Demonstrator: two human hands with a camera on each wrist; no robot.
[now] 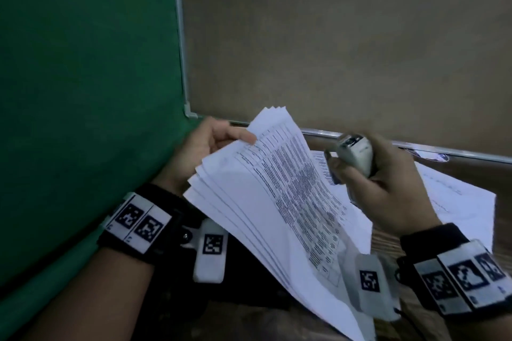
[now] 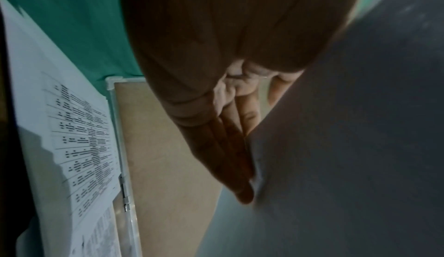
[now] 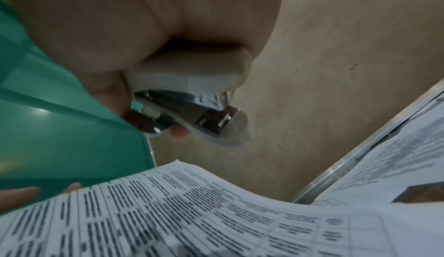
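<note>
A stack of printed sheets (image 1: 277, 188) is held up at a tilt over the table. My left hand (image 1: 210, 144) pinches its upper left corner, thumb on the printed side and straight fingers (image 2: 228, 147) flat against the back of the sheets (image 2: 336, 147). My right hand (image 1: 382, 183) grips a small light grey stapler (image 1: 356, 153) just right of the stack's top edge, apart from the paper. In the right wrist view the stapler (image 3: 192, 90) hangs above the curved stack (image 3: 192, 213), with its metal jaws slightly apart and no paper between them.
A green partition (image 1: 83, 91) stands at the left and a brown board (image 1: 332, 36) behind, both edged by a metal frame (image 1: 415, 147). More printed sheets (image 1: 457, 202) lie on the wooden table (image 1: 501, 232) at the right. A dark object (image 1: 243, 271) sits below the stack.
</note>
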